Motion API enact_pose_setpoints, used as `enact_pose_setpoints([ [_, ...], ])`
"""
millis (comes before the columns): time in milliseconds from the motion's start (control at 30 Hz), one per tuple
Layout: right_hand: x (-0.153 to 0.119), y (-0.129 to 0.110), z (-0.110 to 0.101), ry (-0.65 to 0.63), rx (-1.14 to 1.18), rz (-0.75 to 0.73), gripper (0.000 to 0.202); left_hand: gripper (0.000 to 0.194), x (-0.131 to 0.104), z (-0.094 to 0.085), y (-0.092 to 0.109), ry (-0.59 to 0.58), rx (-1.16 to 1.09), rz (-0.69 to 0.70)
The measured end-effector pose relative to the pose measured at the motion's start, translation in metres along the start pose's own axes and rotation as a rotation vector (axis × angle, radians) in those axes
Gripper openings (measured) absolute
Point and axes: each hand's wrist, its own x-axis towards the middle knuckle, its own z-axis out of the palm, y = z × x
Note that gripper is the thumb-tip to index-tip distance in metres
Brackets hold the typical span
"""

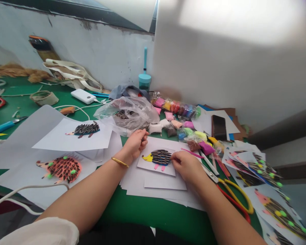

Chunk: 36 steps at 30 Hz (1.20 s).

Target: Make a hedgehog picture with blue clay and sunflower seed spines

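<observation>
A small white card (145, 165) lies on a stack of paper in front of me, with a hedgehog picture (161, 157) on it: yellow face, pink feet, and a body covered in rows of striped sunflower seeds. My right hand (185, 165) is closed in a pinch at the hedgehog's rear end; whatever sits between the fingertips is hidden. Just above the card's left corner, my left hand (137, 144) is closed, and dark bits like sunflower seeds show between its fingers. Behind it lies a clear plastic bag (145, 110) with more seeds inside.
Coloured clay packets (168, 116) lie behind the card. Scissors with red and yellow handles (238, 197) lie by my right forearm, near a phone (218, 126). Finished hedgehog pictures (283, 214) are on the right, others (62, 168) on the left. A white cable (28, 190) crosses the left side.
</observation>
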Motion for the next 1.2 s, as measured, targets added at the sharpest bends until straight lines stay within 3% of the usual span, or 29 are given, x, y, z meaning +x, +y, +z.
enact_pose_setpoints([
  [533, 0.0026, -0.0070, 0.0015, -0.009, -0.121, -0.018, 0.014, 0.019, -0.0024, 0.0025, 0.0004, 0.000, 0.004, -0.004],
  [1200, 0.0006, -0.0006, -0.0002, -0.033, -0.085, -0.071, 0.020, 0.028, -0.0023, 0.0017, 0.0015, 0.009, -0.039, -0.067],
])
